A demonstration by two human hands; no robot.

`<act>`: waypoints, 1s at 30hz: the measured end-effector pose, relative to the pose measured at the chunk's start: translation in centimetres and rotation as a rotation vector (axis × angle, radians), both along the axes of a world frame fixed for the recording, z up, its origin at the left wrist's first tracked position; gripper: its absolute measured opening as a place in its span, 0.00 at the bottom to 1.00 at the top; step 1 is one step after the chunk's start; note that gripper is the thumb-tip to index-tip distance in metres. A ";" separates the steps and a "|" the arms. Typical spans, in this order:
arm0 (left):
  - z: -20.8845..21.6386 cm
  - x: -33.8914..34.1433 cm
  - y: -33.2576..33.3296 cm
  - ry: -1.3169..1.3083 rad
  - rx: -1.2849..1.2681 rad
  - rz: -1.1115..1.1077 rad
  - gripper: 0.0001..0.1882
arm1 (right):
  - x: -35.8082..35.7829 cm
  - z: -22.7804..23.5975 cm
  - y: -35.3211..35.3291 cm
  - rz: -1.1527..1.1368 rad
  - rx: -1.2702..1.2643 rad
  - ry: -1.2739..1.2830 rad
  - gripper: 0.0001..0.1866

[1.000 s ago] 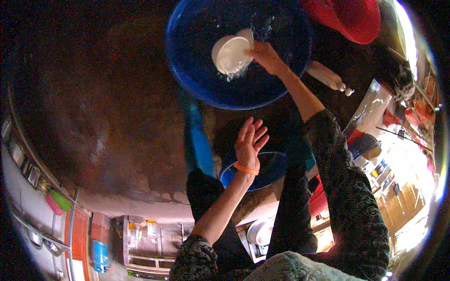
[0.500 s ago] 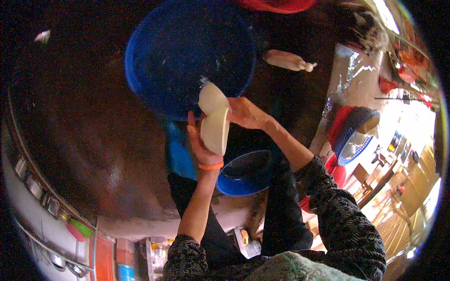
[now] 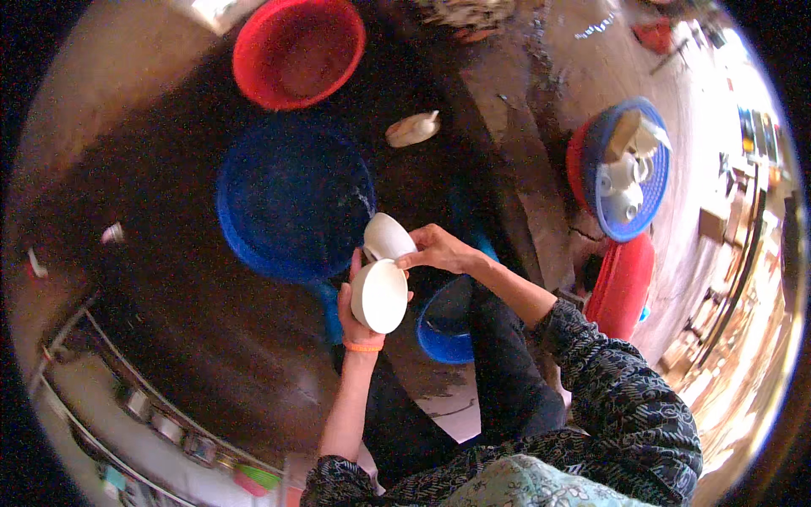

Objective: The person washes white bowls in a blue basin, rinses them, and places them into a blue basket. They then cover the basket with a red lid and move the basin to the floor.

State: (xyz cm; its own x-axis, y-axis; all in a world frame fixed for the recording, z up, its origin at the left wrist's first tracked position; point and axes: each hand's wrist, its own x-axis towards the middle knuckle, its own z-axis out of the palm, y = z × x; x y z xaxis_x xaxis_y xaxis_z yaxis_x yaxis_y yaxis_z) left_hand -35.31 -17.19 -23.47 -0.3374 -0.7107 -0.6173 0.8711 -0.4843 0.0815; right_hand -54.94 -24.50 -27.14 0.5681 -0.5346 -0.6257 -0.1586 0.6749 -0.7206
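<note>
My left hand (image 3: 347, 317) is wrapped round a white bowl (image 3: 380, 296), its open side turned toward me. Just beyond it, my right hand (image 3: 441, 250) grips a second white bowl (image 3: 389, 237), tilted toward the large blue tub (image 3: 230, 228). A thin stream of water (image 3: 363, 201) shows between that bowl's far edge and the tub. The two bowls overlap in view, and my right thumb lies by the near bowl's rim. Both hands are above the near right edge of the tub. An orange band circles my left wrist.
A red basin (image 3: 346, 42) stands beyond the tub, and a pale bottle-shaped object (image 3: 414, 129) lies to its right. Between my legs is a smaller blue basin (image 3: 448, 348). A blue colander (image 3: 604, 211) with white cups sits at right. A metal rack (image 3: 160, 435) runs along the lower left.
The view has shifted, bringing the red basin and colander further in. The near bowl has turned to show its inside. Both bowls stay in my hands, and water still falls from the far one.
</note>
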 end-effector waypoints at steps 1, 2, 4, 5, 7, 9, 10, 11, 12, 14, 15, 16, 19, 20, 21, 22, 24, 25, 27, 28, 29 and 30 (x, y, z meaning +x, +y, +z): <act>0.7 -0.6 -0.5 0.001 0.022 -0.024 0.41 | -1.2 0.5 0.5 -0.137 0.071 -0.063 0.24; 1.0 -1.2 -1.1 0.018 0.027 -0.055 0.41 | -2.6 0.7 0.9 -0.280 0.133 -0.123 0.24; 2.0 -2.6 -2.3 0.001 0.060 -0.151 0.40 | -6.1 1.4 1.6 -0.439 0.214 -0.218 0.27; 2.5 -3.5 -2.9 -0.022 0.105 -0.195 0.39 | -8.2 2.0 2.3 -0.564 0.213 -0.252 0.27; 3.4 -5.4 -4.2 -0.046 0.144 -0.270 0.38 | -12.4 3.3 3.8 -0.798 0.198 -0.340 0.26; 5.3 -6.3 -5.9 -0.077 0.149 -0.372 0.39 | -16.5 5.9 4.9 -0.986 0.100 -0.384 0.32; 5.3 -7.7 -6.4 -0.112 0.143 -0.434 0.39 | -19.7 6.2 5.4 -1.064 0.061 -0.342 0.35; 5.5 -8.8 -6.9 -0.149 0.138 -0.491 0.40 | -22.3 7.0 6.1 -1.195 -0.013 -0.381 0.37; 5.8 -9.8 -7.5 -0.151 0.103 -0.532 0.41 | -24.8 7.5 6.2 -1.299 -0.054 -0.394 0.38; 5.9 -12.4 -8.6 -0.203 0.116 -0.599 0.40 | -29.6 8.5 6.6 -1.449 -0.158 -0.398 0.38; 6.1 -14.1 -9.2 -0.198 0.102 -0.627 0.40 | -32.0 8.7 6.7 -1.521 -0.191 -0.374 0.36; 5.9 -14.7 -9.8 -0.229 0.118 -0.651 0.40 | -32.9 8.2 6.5 -1.585 -0.218 -0.432 0.35; 6.5 -19.9 -11.0 -0.252 0.137 -0.715 0.39 | -38.5 6.6 5.1 -1.723 -0.209 -0.508 0.33; 6.9 -22.0 -11.4 -0.248 0.144 -0.731 0.39 | -40.1 6.0 4.7 -1.803 -0.147 -0.477 0.32; 7.2 -23.9 -11.7 -0.242 0.151 -0.745 0.39 | -41.2 5.5 4.3 -1.778 -0.166 -0.541 0.28; 7.6 -25.9 -12.0 -0.199 0.141 -0.767 0.39 | -42.4 5.1 4.1 -1.776 -0.135 -0.554 0.24; 8.0 -29.9 -12.4 -0.183 0.148 -0.797 0.39 | -44.5 4.5 3.2 -1.777 -0.081 -0.536 0.23; 8.5 -32.0 -12.5 -0.131 0.147 -0.807 0.39 | -45.5 4.4 2.8 -1.783 -0.057 -0.510 0.24; 9.1 -33.3 -12.8 -0.167 0.169 -0.840 0.39 | -45.6 4.1 2.1 -1.829 0.056 -0.380 0.25; 9.4 -34.0 -12.9 -0.164 0.172 -0.854 0.39 | -45.5 4.1 1.7 -1.861 0.151 -0.274 0.25; 9.6 -34.4 -13.0 -0.158 0.174 -0.864 0.39 | -45.6 3.9 1.4 -1.902 0.274 -0.142 0.25; 9.6 -34.1 -13.1 -0.151 0.160 -0.879 0.39 | -45.0 3.8 1.3 -1.875 0.295 -0.083 0.26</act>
State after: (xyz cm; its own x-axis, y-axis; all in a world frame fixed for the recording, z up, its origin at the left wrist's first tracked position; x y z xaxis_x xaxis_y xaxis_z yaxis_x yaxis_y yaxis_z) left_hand -69.45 -30.33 -13.83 -0.6250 -0.1367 -0.7685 0.1673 -0.9851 0.0392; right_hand -99.98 -23.20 -23.29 -0.5071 -0.3082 -0.8049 0.8464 -0.0020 -0.5325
